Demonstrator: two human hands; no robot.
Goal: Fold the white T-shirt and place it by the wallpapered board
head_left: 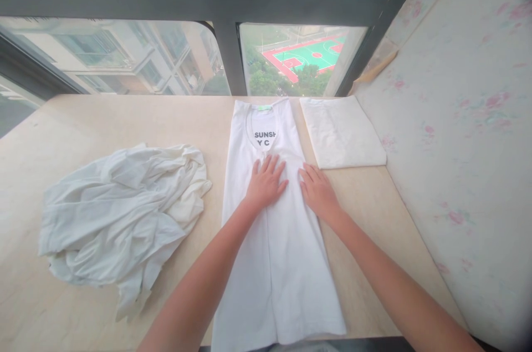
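Note:
A white T-shirt (249,263) lies lengthwise before me, its sides folded in to the middle and its neckline toward the window. Dark lettering shows inside the collar opening. My left hand (266,183) rests flat on the shirt just below the neckline, fingers spread. At the shirt's right edge, my right hand (319,188) lies with its fingers stretched out on the fabric. Neither hand grips anything. Beyond my right hand is a neatly folded white cloth (343,133), apart from the shirt.
A crumpled heap of white clothes (124,219) lies to the left on the pale tabletop (166,122). A dark-framed window (233,58) borders the far edge. The flower-patterned wall (449,163) closes off the right side.

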